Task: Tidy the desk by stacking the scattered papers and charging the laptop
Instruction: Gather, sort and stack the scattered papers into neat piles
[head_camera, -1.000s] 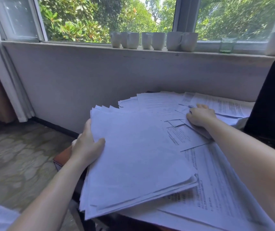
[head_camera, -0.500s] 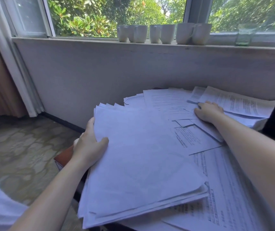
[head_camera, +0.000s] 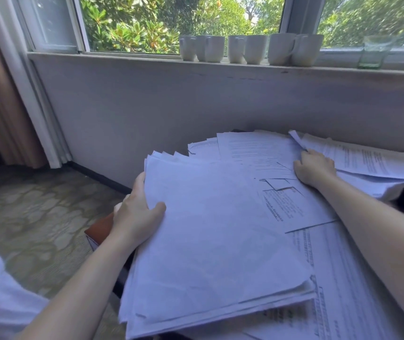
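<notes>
Paper-gathering step: left hand (head_camera: 138, 217) grips the collected stack (head_camera: 210, 241) at its left edge, thumb on top, while right hand (head_camera: 314, 168) curls onto a loose sheet (head_camera: 257, 150) at the desk's far side. Next, I'd judge: pull that sheet onto the stack; more printed sheets (head_camera: 367, 160) lie beyond, laptop charging not started.

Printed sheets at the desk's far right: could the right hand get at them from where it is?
Probably yes. The right hand lies on papers directly beside the printed sheets, and nothing lies on them or between. Whether it pinches a page is unclear.
</notes>
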A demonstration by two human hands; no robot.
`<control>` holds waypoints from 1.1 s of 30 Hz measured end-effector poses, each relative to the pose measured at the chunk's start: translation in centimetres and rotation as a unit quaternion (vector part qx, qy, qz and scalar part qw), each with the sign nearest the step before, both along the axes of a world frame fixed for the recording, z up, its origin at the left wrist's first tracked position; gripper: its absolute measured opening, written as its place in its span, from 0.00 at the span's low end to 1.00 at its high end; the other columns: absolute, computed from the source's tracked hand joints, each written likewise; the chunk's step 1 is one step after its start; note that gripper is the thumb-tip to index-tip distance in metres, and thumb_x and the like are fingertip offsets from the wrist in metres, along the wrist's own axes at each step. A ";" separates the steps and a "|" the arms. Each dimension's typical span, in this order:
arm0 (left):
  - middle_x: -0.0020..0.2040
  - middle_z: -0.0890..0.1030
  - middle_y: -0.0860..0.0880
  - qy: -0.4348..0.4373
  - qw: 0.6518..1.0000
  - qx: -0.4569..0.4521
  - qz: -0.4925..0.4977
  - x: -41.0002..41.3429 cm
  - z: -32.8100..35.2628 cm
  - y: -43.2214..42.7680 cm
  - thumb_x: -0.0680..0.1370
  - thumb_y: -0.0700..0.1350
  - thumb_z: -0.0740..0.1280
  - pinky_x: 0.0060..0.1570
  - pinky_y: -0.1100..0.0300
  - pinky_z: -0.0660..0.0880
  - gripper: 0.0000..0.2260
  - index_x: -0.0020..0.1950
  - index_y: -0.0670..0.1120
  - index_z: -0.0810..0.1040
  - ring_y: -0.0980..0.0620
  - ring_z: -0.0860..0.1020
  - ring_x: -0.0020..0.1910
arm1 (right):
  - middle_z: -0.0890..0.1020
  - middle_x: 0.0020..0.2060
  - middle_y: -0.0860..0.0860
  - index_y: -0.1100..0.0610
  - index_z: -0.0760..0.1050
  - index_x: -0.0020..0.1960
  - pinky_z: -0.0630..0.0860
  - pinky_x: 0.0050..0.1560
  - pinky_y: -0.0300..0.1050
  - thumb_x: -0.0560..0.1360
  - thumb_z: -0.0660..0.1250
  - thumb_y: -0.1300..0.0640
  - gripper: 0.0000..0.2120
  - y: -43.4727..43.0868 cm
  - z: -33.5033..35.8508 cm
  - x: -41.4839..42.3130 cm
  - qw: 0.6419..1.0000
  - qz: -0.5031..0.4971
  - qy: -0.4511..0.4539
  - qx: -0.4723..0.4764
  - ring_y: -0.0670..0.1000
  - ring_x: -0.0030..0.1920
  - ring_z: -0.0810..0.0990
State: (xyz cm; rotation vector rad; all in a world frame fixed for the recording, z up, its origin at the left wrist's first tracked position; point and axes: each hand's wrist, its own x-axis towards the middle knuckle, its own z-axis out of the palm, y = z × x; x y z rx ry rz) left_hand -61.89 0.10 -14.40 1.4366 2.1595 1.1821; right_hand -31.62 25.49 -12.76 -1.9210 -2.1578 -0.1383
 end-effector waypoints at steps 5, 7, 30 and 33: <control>0.52 0.75 0.60 0.003 1.000 0.001 0.007 0.0 -0.1 0.0 0.65 0.53 0.57 0.65 0.48 0.64 0.34 0.72 0.56 0.59 0.49 0.73 0.57 | 0.79 0.52 0.60 0.62 0.78 0.57 0.73 0.47 0.52 0.74 0.58 0.66 0.15 -3.2 0.2 -1.3 0.977 0.146 0.037 0.154 0.63 0.51 0.77; 0.54 0.76 0.58 0.004 1.000 0.000 0.008 0.0 -0.1 0.0 0.65 0.53 0.57 0.65 0.49 0.64 0.34 0.72 0.56 0.59 0.48 0.74 0.58 | 0.80 0.45 0.60 0.62 0.80 0.52 0.75 0.41 0.53 0.71 0.58 0.69 0.15 -5.5 0.5 -2.6 0.959 0.203 0.017 0.196 0.64 0.46 0.77; 0.59 0.78 0.51 0.059 0.997 -0.051 0.007 0.3 0.2 0.0 0.60 0.64 0.62 0.60 0.50 0.64 0.42 0.71 0.51 0.58 0.44 0.73 0.62 | 0.75 0.64 0.48 0.50 0.74 0.64 0.64 0.64 0.46 0.78 0.61 0.51 0.16 -19.0 1.3 0.5 0.981 0.185 0.050 0.034 0.53 0.65 0.67; 0.60 0.77 0.50 0.063 0.997 -0.048 0.004 0.3 0.2 0.0 0.59 0.63 0.62 0.59 0.50 0.64 0.42 0.71 0.51 0.58 0.44 0.73 0.62 | 0.66 0.71 0.54 0.52 0.65 0.72 0.60 0.68 0.50 0.78 0.60 0.50 0.23 -16.7 0.8 4.1 0.999 0.041 0.031 0.007 0.56 0.71 0.62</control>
